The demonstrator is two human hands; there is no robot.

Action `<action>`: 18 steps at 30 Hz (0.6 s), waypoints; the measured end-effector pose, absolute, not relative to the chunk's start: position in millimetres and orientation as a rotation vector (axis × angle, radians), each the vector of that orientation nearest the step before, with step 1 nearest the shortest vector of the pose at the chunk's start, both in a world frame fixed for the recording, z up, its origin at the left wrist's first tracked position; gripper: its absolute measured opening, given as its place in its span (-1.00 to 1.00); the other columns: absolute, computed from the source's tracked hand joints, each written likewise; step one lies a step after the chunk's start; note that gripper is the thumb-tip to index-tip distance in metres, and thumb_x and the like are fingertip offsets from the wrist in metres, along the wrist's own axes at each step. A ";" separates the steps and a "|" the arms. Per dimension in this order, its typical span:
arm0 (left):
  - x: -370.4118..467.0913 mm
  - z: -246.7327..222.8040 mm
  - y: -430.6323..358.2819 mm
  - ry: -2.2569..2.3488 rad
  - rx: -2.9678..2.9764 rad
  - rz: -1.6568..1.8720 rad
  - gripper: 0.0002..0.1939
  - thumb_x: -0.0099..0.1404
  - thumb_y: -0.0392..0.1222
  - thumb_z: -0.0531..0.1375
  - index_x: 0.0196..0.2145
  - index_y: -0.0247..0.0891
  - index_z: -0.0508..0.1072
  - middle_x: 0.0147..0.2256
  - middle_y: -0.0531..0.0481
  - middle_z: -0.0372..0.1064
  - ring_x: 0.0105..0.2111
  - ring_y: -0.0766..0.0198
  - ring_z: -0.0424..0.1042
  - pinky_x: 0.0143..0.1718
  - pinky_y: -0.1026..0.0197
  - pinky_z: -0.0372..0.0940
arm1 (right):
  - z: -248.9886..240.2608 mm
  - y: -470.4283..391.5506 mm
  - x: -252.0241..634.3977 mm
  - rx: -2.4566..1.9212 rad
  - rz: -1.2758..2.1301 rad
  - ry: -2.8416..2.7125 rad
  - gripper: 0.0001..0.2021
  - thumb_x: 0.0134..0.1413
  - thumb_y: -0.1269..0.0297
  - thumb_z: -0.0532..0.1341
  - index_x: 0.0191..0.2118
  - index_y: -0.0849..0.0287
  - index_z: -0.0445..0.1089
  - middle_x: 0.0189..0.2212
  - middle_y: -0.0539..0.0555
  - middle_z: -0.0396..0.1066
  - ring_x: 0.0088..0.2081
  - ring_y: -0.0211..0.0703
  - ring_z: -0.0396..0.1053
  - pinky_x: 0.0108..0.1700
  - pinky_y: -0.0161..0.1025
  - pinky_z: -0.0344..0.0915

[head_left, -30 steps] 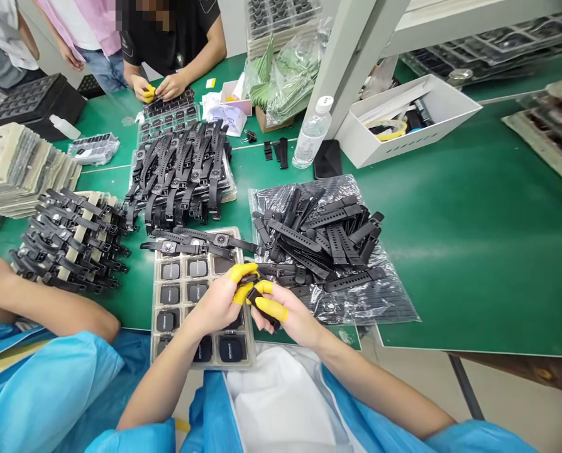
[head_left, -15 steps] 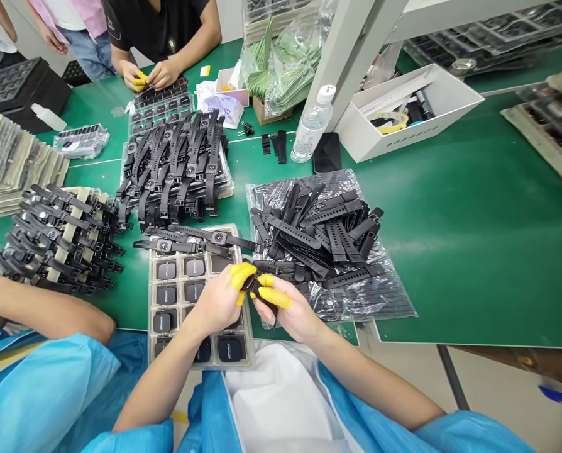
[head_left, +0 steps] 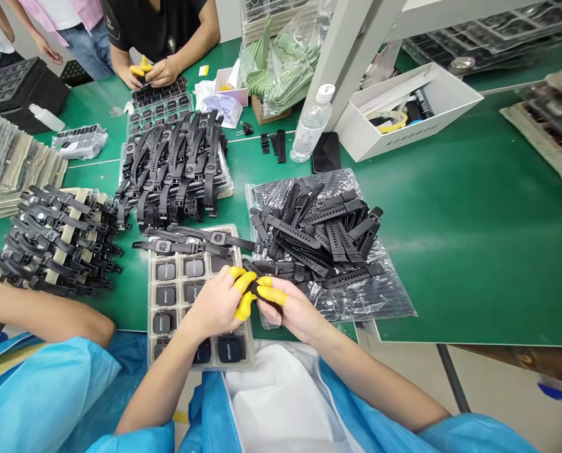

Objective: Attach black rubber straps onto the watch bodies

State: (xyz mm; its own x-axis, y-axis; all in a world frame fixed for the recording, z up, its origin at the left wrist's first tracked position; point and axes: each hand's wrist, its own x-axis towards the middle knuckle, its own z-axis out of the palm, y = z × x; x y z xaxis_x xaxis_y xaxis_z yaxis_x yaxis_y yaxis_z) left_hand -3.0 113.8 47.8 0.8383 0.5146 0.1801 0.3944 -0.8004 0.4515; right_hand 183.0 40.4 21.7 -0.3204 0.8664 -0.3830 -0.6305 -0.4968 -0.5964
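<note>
My left hand (head_left: pixel 219 302) and my right hand (head_left: pixel 295 311), with yellow finger cots on several fingertips, meet above the right edge of a clear tray (head_left: pixel 249 327). Both are closed on a black smartwatch (head_left: pixel 253 287), mostly covered by the fingers. A dark strap end shows under my right fingers. Square black watch bodies (head_left: pixel 231 348) sit in the tray's compartments, and several strapped watches (head_left: pixel 219 238) lie across its far end. Just beyond my right hand, loose black watch straps (head_left: pixel 337 239) are heaped on a plastic bag (head_left: pixel 385 302).
Watches with straps are piled on trays (head_left: pixel 172 170) at centre left and in another stack (head_left: pixel 59 239) farther left. A water bottle (head_left: pixel 313 123), a phone (head_left: pixel 327 153) and a white box (head_left: pixel 408 119) stand beyond the straps. A co-worker's arm (head_left: pixel 49 314) is close on my left; another person works opposite.
My left fingers have shifted their grip on the watch, with a cotted finger now extended lower. My right hand has moved slightly right and down. The piles and tray look the same.
</note>
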 end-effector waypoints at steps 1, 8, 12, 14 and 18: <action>-3.7 47.5 114.1 0.659 2.574 0.426 -0.57 0.47 -0.23 0.02 0.24 -0.30 0.32 -0.04 -0.27 0.44 -0.06 0.02 0.44 -0.06 -0.04 0.48 | 20.8 39.8 182.8 -0.841 1.942 -0.442 -0.67 0.18 0.00 0.36 -0.34 0.13 0.32 -0.71 -0.18 0.21 -0.68 -0.38 -0.02 -0.59 -0.35 -0.06; -2.4 41.4 113.4 0.723 2.318 0.643 -0.58 0.46 -0.22 0.15 0.24 -0.24 0.31 -0.02 -0.21 0.50 -0.06 0.09 0.52 -0.06 0.05 0.48 | 16.7 40.3 184.1 -0.875 1.794 -0.591 -0.62 0.24 -0.11 0.32 -0.21 0.12 0.35 -0.65 -0.15 0.30 -0.64 -0.32 0.11 -0.55 -0.32 0.03; 2.6 40.4 109.5 0.737 2.147 0.917 -0.88 0.42 -0.23 0.27 -0.09 -0.21 0.51 -0.19 -0.10 0.53 -0.18 0.17 0.52 -0.14 0.12 0.46 | 15.9 40.9 183.3 -0.846 1.810 -0.670 -0.57 0.25 -0.20 0.28 -0.24 0.11 0.32 -0.64 -0.18 0.21 -0.65 -0.35 0.07 -0.56 -0.32 0.03; 4.4 41.4 107.4 0.727 1.961 0.979 -0.89 0.43 -0.19 0.29 -0.12 -0.22 0.52 -0.10 -0.15 0.55 -0.09 0.14 0.55 -0.05 0.08 0.47 | 16.2 40.3 183.1 -0.815 1.907 -0.645 -0.55 0.25 -0.24 0.26 -0.30 0.09 0.27 -0.65 -0.21 0.14 -0.68 -0.37 -0.02 -0.60 -0.33 -0.05; 4.1 44.5 109.6 0.847 1.387 1.174 -0.80 0.47 -0.08 0.26 -0.04 -0.21 0.45 -0.10 -0.13 0.59 -0.22 0.18 0.64 -0.24 0.16 0.55 | 18.6 41.7 189.5 -0.837 2.091 -0.704 -0.54 0.21 -0.23 0.28 -0.31 0.11 0.30 -0.66 -0.23 0.07 -0.67 -0.41 -0.17 -0.63 -0.35 -0.20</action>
